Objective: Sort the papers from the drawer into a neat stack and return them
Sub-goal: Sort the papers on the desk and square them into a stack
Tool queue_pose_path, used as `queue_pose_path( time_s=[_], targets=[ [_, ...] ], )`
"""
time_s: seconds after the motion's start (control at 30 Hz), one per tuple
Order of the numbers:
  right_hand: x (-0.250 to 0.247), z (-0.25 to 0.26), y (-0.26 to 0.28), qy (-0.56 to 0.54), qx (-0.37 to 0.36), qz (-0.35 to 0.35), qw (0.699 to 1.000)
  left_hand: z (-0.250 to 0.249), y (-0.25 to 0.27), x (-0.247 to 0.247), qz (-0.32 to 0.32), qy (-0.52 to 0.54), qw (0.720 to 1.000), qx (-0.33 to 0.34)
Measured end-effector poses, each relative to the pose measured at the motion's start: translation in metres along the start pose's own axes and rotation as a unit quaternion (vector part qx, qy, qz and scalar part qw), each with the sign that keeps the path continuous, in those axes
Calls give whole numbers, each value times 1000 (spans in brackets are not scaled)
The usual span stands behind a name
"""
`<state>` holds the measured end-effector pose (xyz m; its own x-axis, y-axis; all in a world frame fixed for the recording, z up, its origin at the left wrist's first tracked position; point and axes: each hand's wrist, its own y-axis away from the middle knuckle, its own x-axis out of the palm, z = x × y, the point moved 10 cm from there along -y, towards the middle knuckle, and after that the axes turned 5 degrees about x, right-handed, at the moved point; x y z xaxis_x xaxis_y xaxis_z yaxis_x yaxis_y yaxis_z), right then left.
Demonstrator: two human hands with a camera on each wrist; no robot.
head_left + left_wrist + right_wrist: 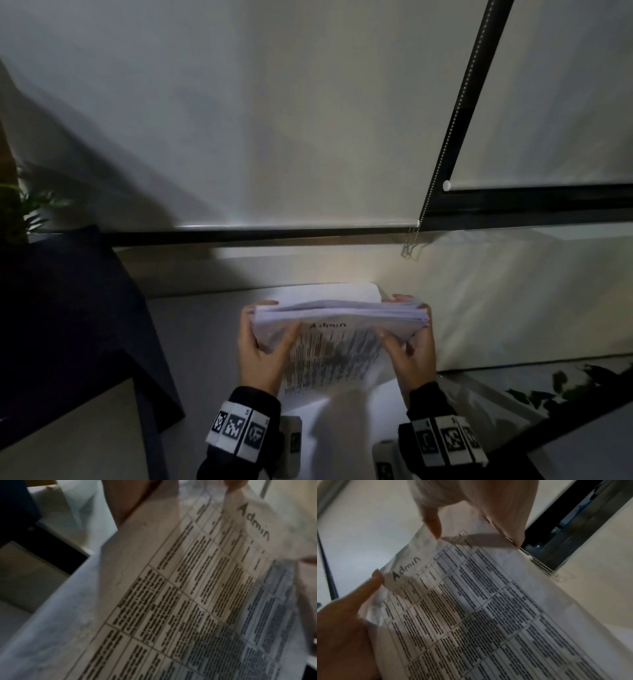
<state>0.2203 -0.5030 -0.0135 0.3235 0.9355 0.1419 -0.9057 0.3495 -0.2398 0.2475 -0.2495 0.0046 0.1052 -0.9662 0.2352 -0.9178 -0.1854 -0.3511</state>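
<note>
A thick stack of printed papers (337, 337) is held upright above a white surface, its top edges uneven. The nearest sheet carries a printed table and the handwritten word "Admin" (254, 522). My left hand (262, 346) grips the stack's left side, thumb on the front sheet, fingers behind. My right hand (409, 353) grips the right side the same way. In the right wrist view the sheet (471, 608) fills the frame, with the right thumb (433, 523) pressing its top edge and the left hand (342, 628) at the lower left. No drawer is in view.
A white sheet or surface (342, 431) lies under the stack. A dark cloth-covered object (75, 325) stands at the left. Behind are a roller blind (274, 120), a black window frame (462, 113) and a bead chain (411, 243). Plant leaves (565, 387) show at the right.
</note>
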Motion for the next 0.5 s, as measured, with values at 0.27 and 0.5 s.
queue_pose_path(
  time_s=[0.27,0.5],
  targets=[
    [-3,18,-12,-87,20,-125,988,-18,-5,0,-69,-34,996,53],
    [13,-3,-26,-33,65,-49,996,25,-2,-3,-38,-20,998,-55]
  ],
)
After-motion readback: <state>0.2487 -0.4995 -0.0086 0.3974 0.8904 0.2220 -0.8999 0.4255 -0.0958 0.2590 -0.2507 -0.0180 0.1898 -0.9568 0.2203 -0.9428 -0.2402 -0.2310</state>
